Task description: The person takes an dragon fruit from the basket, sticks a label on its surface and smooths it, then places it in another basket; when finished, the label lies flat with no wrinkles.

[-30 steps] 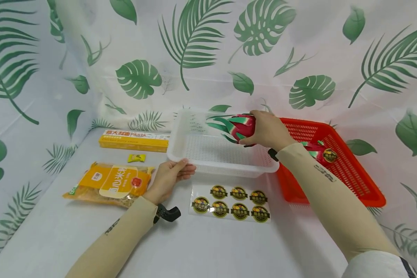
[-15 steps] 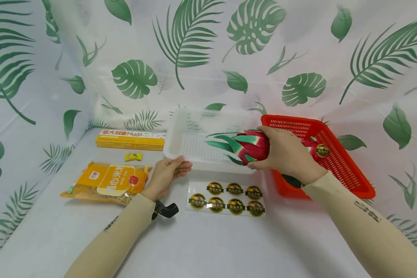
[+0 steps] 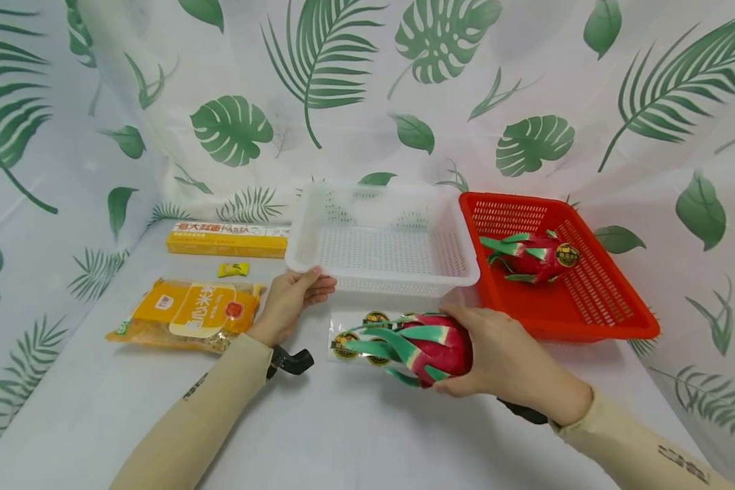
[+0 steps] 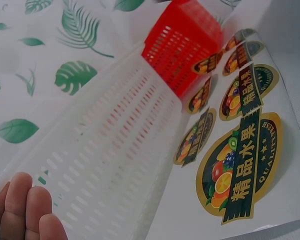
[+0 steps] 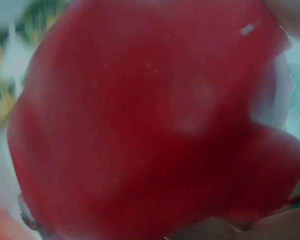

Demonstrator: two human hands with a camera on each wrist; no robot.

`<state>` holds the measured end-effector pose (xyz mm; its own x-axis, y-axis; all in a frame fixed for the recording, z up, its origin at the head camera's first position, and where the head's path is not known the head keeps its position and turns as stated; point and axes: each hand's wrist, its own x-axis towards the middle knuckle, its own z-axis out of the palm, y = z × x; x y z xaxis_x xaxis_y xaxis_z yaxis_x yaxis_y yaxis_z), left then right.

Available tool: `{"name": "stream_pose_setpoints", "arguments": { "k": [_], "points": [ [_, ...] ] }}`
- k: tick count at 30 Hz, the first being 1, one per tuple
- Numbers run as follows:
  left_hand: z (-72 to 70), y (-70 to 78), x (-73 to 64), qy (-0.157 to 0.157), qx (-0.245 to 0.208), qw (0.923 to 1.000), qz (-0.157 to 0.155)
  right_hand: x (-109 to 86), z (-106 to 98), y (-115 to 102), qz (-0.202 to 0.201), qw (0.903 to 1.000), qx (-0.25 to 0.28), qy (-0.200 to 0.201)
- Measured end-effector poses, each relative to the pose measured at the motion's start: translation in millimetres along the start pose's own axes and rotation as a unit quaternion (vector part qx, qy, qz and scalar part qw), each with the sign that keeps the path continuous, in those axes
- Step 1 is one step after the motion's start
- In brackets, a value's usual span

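Observation:
My right hand [image 3: 508, 354] grips a dragon fruit [image 3: 435, 350], pink-red with long green leaf tips pointing left, above the sticker sheet [image 3: 337, 316] in front of the white basket. Its red skin [image 5: 140, 120] fills the right wrist view. My left hand [image 3: 290, 296] holds the near left rim of the white plastic basket [image 3: 404, 278], thumb at the rim and fingers along the outer wall. Round fruit-label stickers [image 4: 240, 167] show large in the left wrist view; the held fruit covers several of them in the head view.
A red basket [image 3: 594, 320] at the right holds another dragon fruit [image 3: 529, 258] bearing a round sticker [image 3: 567, 254]. At the left are a pasta box [image 3: 226, 241], a small yellow packet [image 3: 233, 269] and an orange food bag [image 3: 190, 313]. A leaf-print cloth [image 3: 343, 163] stands behind.
My right hand has brought the dragon fruit from over the white basket toward me, down in front of it over the stickers. My left hand stays at the basket rim.

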<state>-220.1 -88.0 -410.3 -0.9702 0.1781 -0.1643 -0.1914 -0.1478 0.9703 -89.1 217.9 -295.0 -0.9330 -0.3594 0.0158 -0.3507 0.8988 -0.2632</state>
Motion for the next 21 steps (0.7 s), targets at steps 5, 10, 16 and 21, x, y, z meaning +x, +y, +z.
{"name": "stream_pose_setpoints", "arguments": {
  "k": [5, 10, 16, 21],
  "points": [
    [-1.5, -0.5, 1.9, 0.003, -0.001, 1.0, -0.002, -14.2, 25.8, -6.9, 0.003, 0.9985, 0.009, -0.054],
    [-1.4, 0.0, 1.3, 0.003, 0.0, 1.0, -0.001, -22.5, 42.6, -12.1, -0.007, 0.9949, 0.042, -0.091],
    [-1.0, -0.4, 1.8, -0.001, -0.002, 1.0, 0.001, -28.5, 54.4, -16.1, -0.015, 0.9937, 0.036, -0.105],
    [-0.4, 0.4, 1.6, 0.0, -0.005, 1.0, 0.001, -32.6, 61.5, -19.4, -0.008, 0.9964, 0.021, -0.082]
  ]
}}
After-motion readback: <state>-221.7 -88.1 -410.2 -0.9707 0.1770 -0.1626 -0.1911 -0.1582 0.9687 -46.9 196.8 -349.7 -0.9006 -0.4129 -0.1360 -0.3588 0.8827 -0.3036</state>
